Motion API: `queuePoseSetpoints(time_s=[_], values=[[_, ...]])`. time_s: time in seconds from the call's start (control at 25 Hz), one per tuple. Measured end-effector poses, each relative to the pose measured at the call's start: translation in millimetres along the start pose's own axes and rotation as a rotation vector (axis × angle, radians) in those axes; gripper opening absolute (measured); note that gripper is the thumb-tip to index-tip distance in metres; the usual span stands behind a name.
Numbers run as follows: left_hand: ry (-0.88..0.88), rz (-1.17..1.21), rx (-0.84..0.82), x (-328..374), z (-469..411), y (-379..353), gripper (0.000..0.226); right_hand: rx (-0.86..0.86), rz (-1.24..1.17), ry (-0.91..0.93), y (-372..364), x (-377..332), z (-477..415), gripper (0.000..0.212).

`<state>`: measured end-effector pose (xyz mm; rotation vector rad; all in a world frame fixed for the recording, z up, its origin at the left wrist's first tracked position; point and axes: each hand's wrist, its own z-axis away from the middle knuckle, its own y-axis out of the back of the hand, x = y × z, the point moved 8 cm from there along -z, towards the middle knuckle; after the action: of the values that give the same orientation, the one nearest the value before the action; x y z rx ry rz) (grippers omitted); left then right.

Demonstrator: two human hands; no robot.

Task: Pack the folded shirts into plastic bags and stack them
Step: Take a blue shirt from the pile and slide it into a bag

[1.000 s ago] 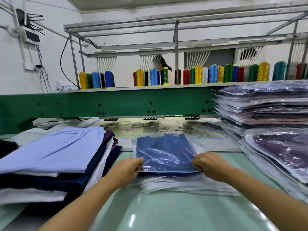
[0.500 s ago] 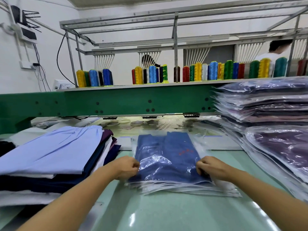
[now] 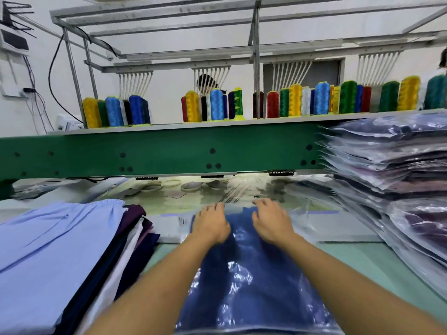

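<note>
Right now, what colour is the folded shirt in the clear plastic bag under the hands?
Dark blue folded shirt; the head view shows it.

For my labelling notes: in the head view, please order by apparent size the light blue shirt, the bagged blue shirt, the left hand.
1-2. light blue shirt and bagged blue shirt: similar, both cropped and near the camera, so unranked.
3. left hand: clearly smallest.
</note>
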<state>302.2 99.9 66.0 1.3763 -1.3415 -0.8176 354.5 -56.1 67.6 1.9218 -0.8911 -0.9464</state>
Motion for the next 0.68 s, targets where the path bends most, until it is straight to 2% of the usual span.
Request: queuePoseSetpoints(time_s=[0.08, 0.24, 0.36, 0.52, 0.68], values=[[-0.034, 0.009, -0.002, 13.6, -21.2, -18.0, 0.056, -0.084, 0.018, 0.051, -27.8, -15.8, -21.9, 0.051], [0.052, 0.004, -0.181, -4.5, -40.5, -76.2, 0.059, -0.322, 0.133, 0.005, -89.2, 4.0, -38.7, 0.061], [0.143, -0.015, -0.175, -30.6, -42.8, -95.7, 0.070, -0.316, 0.207, -0.012, -105.7, 28.7, -43.1, 0.071], [0.263, -0.044, -0.100, -50.8, -39.5, -91.1, 0.090, -0.304, 0.185, -0.115, -96.8, 55.5, -43.6, 0.092], [0.295, -0.035, -0.088, -63.4, -25.1, -84.6, 0.096, -0.296, 0.177, -0.168, -82.8, 81.7, -27.9, 0.085]])
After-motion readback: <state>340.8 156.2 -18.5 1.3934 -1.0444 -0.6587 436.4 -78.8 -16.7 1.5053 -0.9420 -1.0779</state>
